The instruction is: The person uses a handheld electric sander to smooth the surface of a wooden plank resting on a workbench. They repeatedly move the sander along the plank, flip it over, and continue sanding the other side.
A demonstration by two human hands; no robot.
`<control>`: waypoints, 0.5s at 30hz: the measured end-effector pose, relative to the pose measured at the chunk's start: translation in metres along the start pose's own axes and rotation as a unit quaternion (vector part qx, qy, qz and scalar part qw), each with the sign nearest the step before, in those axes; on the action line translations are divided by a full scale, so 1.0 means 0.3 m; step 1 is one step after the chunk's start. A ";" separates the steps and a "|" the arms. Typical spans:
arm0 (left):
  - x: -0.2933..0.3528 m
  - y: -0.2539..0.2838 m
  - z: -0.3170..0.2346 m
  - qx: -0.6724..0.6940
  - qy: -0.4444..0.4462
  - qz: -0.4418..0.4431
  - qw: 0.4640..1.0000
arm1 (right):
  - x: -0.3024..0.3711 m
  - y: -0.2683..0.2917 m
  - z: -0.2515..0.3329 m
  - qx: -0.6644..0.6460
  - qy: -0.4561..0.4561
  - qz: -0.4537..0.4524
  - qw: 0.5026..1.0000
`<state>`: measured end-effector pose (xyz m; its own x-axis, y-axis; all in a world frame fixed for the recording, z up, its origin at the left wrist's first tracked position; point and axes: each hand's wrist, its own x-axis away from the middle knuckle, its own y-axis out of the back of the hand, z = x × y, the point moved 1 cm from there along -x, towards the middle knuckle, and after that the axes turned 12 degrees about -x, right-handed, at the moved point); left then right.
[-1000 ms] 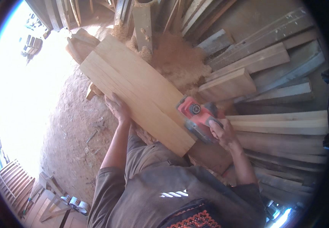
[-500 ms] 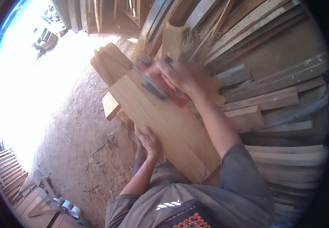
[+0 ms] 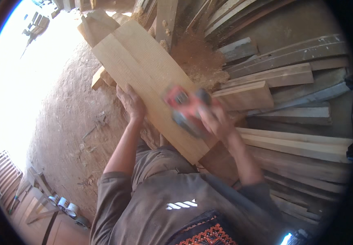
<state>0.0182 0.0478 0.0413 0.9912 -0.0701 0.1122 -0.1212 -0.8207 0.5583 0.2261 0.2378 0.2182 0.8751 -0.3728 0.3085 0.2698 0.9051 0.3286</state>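
Right hand: the right hand (image 3: 216, 120), slightly blurred, is closed round the rear handle of a red power planer (image 3: 186, 102).
Power planer: it sits on the near part of the board, toward the right edge; probably fairly heavy and rigid, best held by the rear handle, fingers clear of the underside.
Left hand: the left hand (image 3: 132, 102) is extended rather than clenched, laid against the board's left edge; whether the fingertips curl beneath cannot be told.
Board: a pale wooden board (image 3: 143, 61) slants from far left to near right; likely stiff, moderately heavy and smooth enough to slide, it offers its long edges as the natural hold.
Support: a wooden block (image 3: 101, 26) shows past the board's far end, a brown surface (image 3: 217, 161) beyond its near right corner.
Sawdust: a reddish heap (image 3: 196, 57) lies right of the board's far half.
Timber: stacked planks (image 3: 298, 143) fill the right side.
Near left: white rolls (image 3: 64, 204) stand near a slatted wooden panel (image 3: 5, 169).
Markings: the shirt (image 3: 143, 220) bears white slanting bars and an orange-patterned panel (image 3: 209, 232); no lettering is legible on the planer.
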 end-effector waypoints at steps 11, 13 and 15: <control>-0.007 0.095 0.080 0.046 0.013 0.146 0.988 | 0.433 -0.037 -0.083 -0.097 -0.171 -0.073 0.978; 0.002 0.109 0.104 0.059 -0.036 0.143 0.987 | 0.265 -0.075 -0.024 -0.112 -0.166 -0.057 0.978; 0.013 0.106 0.125 0.077 0.004 0.171 0.982 | 0.072 -0.119 0.045 -0.113 -0.159 -0.040 0.980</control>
<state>0.0204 0.0001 0.0288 0.8935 -0.3521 0.2788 -0.4366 -0.8265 0.3553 0.2298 0.1947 0.2253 0.6875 -0.4560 0.5652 0.4459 0.8794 0.1670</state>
